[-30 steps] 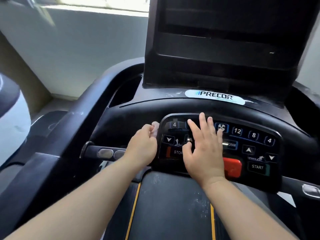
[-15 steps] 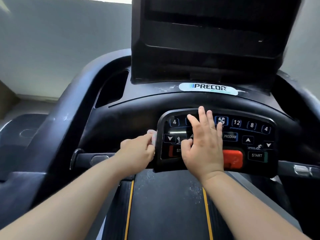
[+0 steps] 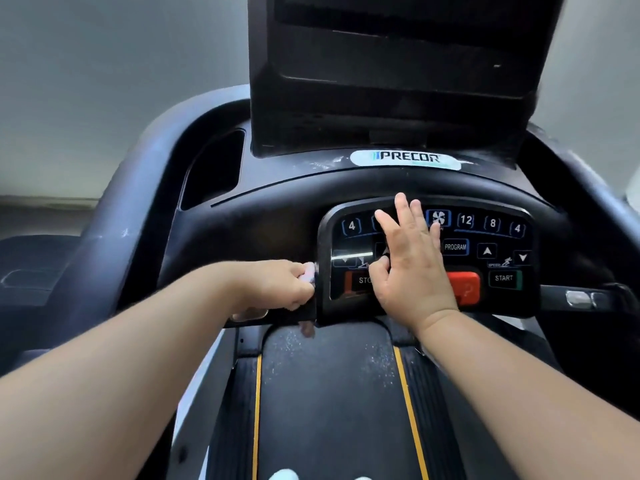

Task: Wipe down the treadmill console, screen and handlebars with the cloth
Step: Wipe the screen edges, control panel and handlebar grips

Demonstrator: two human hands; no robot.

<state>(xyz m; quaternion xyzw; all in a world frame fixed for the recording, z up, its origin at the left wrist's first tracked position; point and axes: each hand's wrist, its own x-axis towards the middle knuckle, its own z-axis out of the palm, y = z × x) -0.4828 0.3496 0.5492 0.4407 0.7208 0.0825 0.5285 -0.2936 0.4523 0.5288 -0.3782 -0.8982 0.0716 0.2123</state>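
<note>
The black treadmill console (image 3: 263,216) fills the view, with a button panel (image 3: 491,244) at its centre and a dark screen (image 3: 391,71) above it. My left hand (image 3: 277,284) is closed around a small pale cloth (image 3: 308,273), pressing it against the left edge of the button panel. My right hand (image 3: 410,268) lies flat on the panel, fingers spread, covering the middle buttons. The horizontal handlebar (image 3: 585,299) runs out on the right; its left part is mostly hidden by my left hand.
A red stop knob (image 3: 465,289) sits just right of my right hand. The left side rail (image 3: 114,216) curves up beside a cup recess (image 3: 214,168). The running belt (image 3: 329,403) with yellow stripes lies below. A pale wall (image 3: 104,81) stands behind.
My left hand with the cloth has slid down along the panel's left edge. The view has shifted left and closer. My right hand stays flat on the buttons.
</note>
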